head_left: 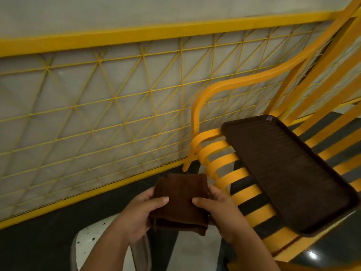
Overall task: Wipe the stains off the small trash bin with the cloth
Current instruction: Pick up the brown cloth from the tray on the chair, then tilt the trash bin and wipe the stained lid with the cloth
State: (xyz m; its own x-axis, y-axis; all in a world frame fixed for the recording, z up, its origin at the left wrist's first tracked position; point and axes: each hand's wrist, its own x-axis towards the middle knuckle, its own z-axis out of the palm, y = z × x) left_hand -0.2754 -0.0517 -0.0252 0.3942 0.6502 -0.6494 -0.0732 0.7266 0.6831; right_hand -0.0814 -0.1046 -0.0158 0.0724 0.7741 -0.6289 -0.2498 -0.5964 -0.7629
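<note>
Both hands meet low in the middle of the view, holding a folded brown cloth [180, 200] between them. Left hand [140, 214] grips the cloth's left edge, thumb lying across the top face and fingers curled underneath. Right hand [216, 210] grips the right edge the same way, its thumb pointing inward across the fabric toward the other thumb. The cloth is folded into a thick rectangle, with its long axis running away from the person and its stacked layers showing at the near edge.

Below the left wrist sits a white object with dark specks [91, 241]; it is probably the small trash bin, though only a part of its rim and speckled surface shows and the picture is soft there. It lies just beneath and to the left of the cloth, not touching it.

To the right of the right hand stands a yellow slatted chair [224, 163], its curved armrest rising beyond the cloth's far edge. A dark ribbed tray [289, 173] lies on the chair slats, its long axis slanting from far-left to near-right. Beyond both hands runs a yellow wire-mesh fence [117, 106]. Dark floor [39, 245] spreads open to the left of the left forearm.
</note>
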